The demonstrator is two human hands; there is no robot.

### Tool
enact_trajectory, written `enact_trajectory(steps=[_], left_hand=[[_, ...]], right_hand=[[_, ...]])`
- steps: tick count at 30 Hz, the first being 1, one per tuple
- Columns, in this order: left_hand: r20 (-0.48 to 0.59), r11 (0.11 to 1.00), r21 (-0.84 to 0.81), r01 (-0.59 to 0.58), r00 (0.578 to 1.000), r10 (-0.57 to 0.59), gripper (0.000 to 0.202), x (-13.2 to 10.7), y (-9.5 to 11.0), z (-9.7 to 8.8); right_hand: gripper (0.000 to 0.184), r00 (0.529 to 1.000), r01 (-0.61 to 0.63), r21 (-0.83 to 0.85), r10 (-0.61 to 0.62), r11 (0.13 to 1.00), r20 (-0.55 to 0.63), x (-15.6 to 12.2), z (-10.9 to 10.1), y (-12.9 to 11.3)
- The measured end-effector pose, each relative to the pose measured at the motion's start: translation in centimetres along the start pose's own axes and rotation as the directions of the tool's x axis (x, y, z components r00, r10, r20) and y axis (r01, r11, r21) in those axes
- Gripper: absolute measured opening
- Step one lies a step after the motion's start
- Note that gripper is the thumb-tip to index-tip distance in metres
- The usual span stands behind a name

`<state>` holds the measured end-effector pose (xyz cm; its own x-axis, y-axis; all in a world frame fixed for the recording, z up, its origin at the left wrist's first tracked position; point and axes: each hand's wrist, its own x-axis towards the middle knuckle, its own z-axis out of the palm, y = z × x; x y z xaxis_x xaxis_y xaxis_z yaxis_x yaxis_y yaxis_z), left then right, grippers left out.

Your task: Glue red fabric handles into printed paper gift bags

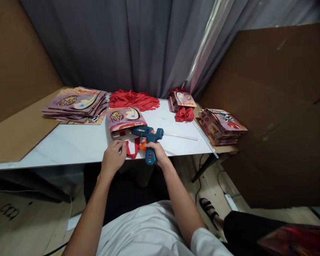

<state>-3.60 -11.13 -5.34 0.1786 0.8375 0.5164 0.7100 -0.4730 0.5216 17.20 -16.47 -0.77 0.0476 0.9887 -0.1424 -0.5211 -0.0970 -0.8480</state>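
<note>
From where I stand, the printed paper bag (126, 115) lies at the centre of the frame on the desk (77, 142), mouth towards the person. A red ribbon strap (133, 155) loops out below it. The left hand (114, 156) is nearer, right at the mouth's lower edge beside the strap; I can't tell whether its grip is pinching anything. The right hand (158, 152) is clamped round a glue gun (156, 135), the bag up and left of that grip. The gun's barrel runs left-right, nozzle at the mouth, clear glue stick (181, 136) trailing right. Beyond, red ribbons (133, 100) lie heaped at upper centre, with a bag stack (77, 103) at upper left.
</note>
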Motion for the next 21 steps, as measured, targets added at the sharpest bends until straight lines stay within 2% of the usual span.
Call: enact_trajectory(steps=[7, 10, 13, 17, 21], left_hand=[[0.037, 1.000, -0.004, 0.028, 0.999, -0.028, 0.042, -0.1, 0.5, -0.3], [0.073, 1.000, -0.012, 0.019, 0.997, -0.018, 0.044, 0.0, 0.7, -0.8], [0.156, 0.999, 0.039, -0.023, 0.988, 0.017, 0.050, 0.3, 1.2, -1.5], [0.370, 0.959, 0.254, -0.129, 0.928, 0.027, 0.057, 1.4, 3.0, -2.3], [0.499, 0.903, 0.407, -0.140, 0.861, -0.092, 0.052, 3.6, 5.3, -2.2]], right_hand=[[0.029, 1.000, -0.004, 0.003, 0.004, 1.000, -0.004, -0.5, 0.1, -0.5], [0.030, 0.996, -0.017, -0.106, 0.007, 0.994, -0.088, -0.9, -0.4, -0.9], [0.030, 0.991, -0.028, -0.227, -0.003, 0.973, -0.137, -1.1, -1.1, -1.1], [0.031, 0.990, -0.021, -0.306, -0.023, 0.952, -0.139, -1.0, -1.5, -0.7], [0.029, 0.988, -0.022, -0.526, -0.063, 0.850, -0.143, -1.2, -1.1, -0.5]])
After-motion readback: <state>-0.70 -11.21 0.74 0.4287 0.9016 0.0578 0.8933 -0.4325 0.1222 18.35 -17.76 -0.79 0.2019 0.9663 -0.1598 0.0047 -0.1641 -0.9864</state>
